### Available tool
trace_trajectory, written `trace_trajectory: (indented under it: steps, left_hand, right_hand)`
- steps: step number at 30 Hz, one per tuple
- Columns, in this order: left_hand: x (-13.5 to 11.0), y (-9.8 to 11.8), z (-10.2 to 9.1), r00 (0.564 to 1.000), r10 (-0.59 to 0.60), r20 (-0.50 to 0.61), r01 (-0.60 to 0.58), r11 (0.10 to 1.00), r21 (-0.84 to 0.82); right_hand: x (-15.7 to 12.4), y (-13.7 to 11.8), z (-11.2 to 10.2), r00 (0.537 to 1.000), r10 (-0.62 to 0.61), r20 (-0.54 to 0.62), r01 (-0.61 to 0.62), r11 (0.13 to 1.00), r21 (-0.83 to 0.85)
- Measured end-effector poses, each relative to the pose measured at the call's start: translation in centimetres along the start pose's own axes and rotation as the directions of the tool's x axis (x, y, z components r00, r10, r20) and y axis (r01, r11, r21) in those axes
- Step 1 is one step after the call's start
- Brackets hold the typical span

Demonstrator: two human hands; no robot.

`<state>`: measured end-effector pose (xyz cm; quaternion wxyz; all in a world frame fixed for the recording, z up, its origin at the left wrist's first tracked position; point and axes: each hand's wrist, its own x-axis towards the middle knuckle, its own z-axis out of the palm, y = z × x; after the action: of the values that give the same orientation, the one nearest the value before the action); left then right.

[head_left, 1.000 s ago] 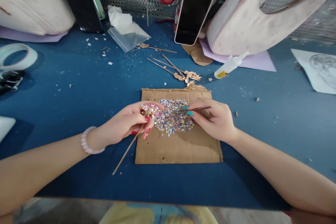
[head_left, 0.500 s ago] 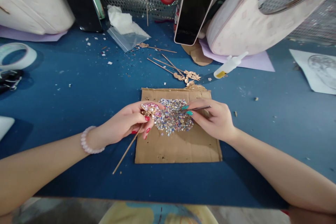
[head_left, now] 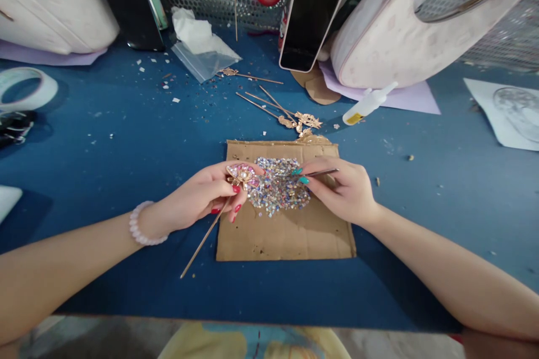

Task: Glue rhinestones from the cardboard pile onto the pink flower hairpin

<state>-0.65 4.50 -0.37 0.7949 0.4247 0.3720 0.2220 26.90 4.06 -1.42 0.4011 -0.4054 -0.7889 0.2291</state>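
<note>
My left hand (head_left: 214,190) is closed on a gold hairpin (head_left: 205,241), pinching it just below its head. That head carries pink stones and a pearl-like centre, and the long stem slants down to the left. Between the fingers of my right hand (head_left: 343,188) is a pair of slim metal tweezers (head_left: 324,173), with the tips over a heap of small glittering rhinestones (head_left: 280,188). Whether the tips hold a stone is too small to see. Under the heap lies a piece of brown cardboard (head_left: 286,241).
Beyond the cardboard lie several gold hairpins (head_left: 290,118) and a white glue bottle (head_left: 364,107). Farther back are a plastic bag (head_left: 204,59), a phone (head_left: 315,11) standing upright and a pale handbag (head_left: 379,39). A tape roll (head_left: 27,90) sits at the left.
</note>
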Motion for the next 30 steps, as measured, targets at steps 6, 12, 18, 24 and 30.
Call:
trace_trajectory:
  steps: [6, 12, 18, 24, 30]
  left_hand:
    - [-0.01, 0.06, 0.08, 1.000, -0.003, 0.000, 0.003, 1.000, -0.005]
    - [-0.09, 0.09, 0.06, 1.000, 0.002, 0.005, -0.002, 1.000, -0.010]
    - [0.02, -0.07, -0.03, 1.000, 0.017, 0.018, -0.017, 1.000, -0.015]
    - [-0.02, 0.06, 0.09, 1.000, 0.005, 0.016, -0.005, 1.000, -0.016]
    - [0.10, -0.20, -0.14, 0.999, 0.016, 0.029, -0.015, 0.999, -0.028]
  right_hand:
    - [0.03, 0.00, -0.07, 1.000, -0.017, 0.000, 0.017, 1.000, 0.007]
    - [0.02, -0.03, -0.01, 1.000, -0.026, -0.010, 0.026, 1.000, -0.001]
    - [0.02, -0.05, 0.06, 0.999, -0.049, -0.021, 0.048, 0.999, -0.007]
    - [-0.05, 0.08, 0.07, 1.000, -0.021, -0.004, 0.020, 0.999, -0.028]
    - [-0.05, 0.11, 0.05, 0.999, -0.041, -0.019, 0.041, 0.999, -0.012]
